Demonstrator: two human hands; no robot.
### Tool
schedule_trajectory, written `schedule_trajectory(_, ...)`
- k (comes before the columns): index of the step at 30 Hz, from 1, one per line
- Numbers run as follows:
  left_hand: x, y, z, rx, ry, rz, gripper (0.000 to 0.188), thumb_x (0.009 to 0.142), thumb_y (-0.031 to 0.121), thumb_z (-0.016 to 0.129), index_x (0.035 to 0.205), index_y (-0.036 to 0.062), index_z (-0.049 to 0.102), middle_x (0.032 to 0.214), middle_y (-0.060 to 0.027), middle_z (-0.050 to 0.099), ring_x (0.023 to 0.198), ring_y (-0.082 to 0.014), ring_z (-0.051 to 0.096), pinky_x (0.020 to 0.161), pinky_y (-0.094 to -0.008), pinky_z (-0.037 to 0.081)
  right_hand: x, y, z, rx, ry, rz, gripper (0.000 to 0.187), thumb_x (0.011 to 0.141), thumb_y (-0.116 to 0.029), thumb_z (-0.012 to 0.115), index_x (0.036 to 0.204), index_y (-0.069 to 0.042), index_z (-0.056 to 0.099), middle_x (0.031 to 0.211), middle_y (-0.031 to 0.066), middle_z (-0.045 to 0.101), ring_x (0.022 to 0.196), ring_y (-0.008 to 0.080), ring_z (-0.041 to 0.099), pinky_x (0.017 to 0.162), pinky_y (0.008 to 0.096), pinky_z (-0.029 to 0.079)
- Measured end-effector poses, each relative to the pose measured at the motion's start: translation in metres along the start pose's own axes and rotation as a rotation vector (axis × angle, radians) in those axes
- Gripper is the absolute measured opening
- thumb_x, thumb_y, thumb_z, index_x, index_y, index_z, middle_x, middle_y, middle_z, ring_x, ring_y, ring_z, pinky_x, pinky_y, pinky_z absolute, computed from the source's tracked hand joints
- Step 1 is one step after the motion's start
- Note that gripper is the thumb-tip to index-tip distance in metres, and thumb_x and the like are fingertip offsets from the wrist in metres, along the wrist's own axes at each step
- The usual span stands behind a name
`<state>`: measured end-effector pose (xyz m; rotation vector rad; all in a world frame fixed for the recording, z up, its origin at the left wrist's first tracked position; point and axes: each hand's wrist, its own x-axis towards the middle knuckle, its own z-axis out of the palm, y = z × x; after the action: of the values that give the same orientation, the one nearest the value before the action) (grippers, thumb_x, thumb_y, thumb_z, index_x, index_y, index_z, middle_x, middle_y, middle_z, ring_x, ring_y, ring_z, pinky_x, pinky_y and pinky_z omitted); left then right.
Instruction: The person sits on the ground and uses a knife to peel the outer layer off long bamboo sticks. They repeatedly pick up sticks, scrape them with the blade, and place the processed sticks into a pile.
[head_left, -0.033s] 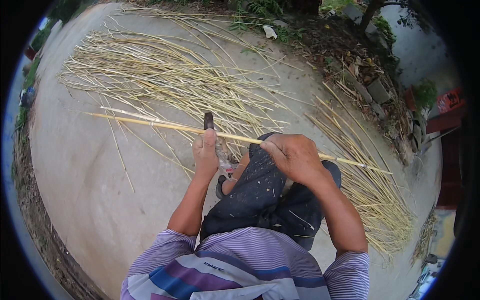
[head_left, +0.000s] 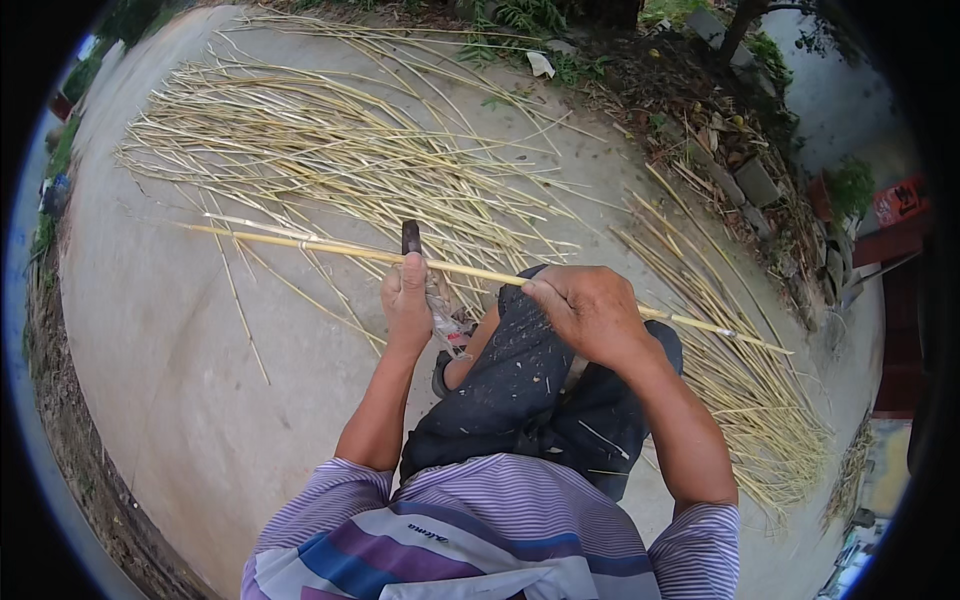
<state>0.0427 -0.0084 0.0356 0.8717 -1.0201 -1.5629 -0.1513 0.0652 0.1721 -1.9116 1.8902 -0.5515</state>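
Observation:
A long, thin yellow cane stalk point(head_left: 470, 270) runs slantwise in front of me, across my raised knee. My left hand point(head_left: 408, 305) is closed on a dark, flat, blade-like tool point(head_left: 411, 237) at the stalk, its thumb against the tool. The rest of that tool is hidden by the hand. My right hand point(head_left: 597, 312) is closed round the stalk above my knees, thumb pointing left along it. Clear crumpled plastic point(head_left: 450, 330) shows just right of my left hand. Pale shavings dot my dark trousers point(head_left: 500, 395).
Beyond my hands a wide layer of yellow stalks point(head_left: 300, 130) lies on the concrete ground point(head_left: 200, 350). A second bundle of stalks point(head_left: 760, 410) lies to my right. Dry leaves and bricks point(head_left: 757, 183) line a planted edge at the far right.
The stalk has slid slightly to the right along with its far ends. My left hand and the dark tool have shifted a little left and away. My right hand stays nearly in place.

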Motion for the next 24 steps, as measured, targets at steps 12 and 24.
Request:
schedule_trajectory(12,-0.003,-0.002,0.018,-0.02,-0.01,-0.005,0.046,0.096,0.04,0.059,0.07,0.0024,0.056,0.058,-0.0006,0.054,0.051,-0.0078,0.048,0.046,-0.0261,0.038,0.005,-0.006,0.015,0.014,0.041,-0.015,0.025,0.091,-0.028,0.058,0.08,-0.007,0.065,0.071,0.0161,0.062,0.07,0.0388,0.06,0.061,0.0465,0.047)
schedule_trajectory(24,-0.011,-0.005,0.025,0.178,-0.104,0.047,0.048,0.096,0.045,0.056,0.077,0.0014,0.06,0.06,-0.0007,0.055,0.056,-0.008,0.051,0.05,-0.0255,0.04,0.002,0.005,0.014,0.103,-0.01,-0.023,0.028,0.093,-0.029,0.054,0.078,-0.007,0.062,0.072,0.0159,0.063,0.072,0.0398,0.061,0.064,0.0474,0.048)
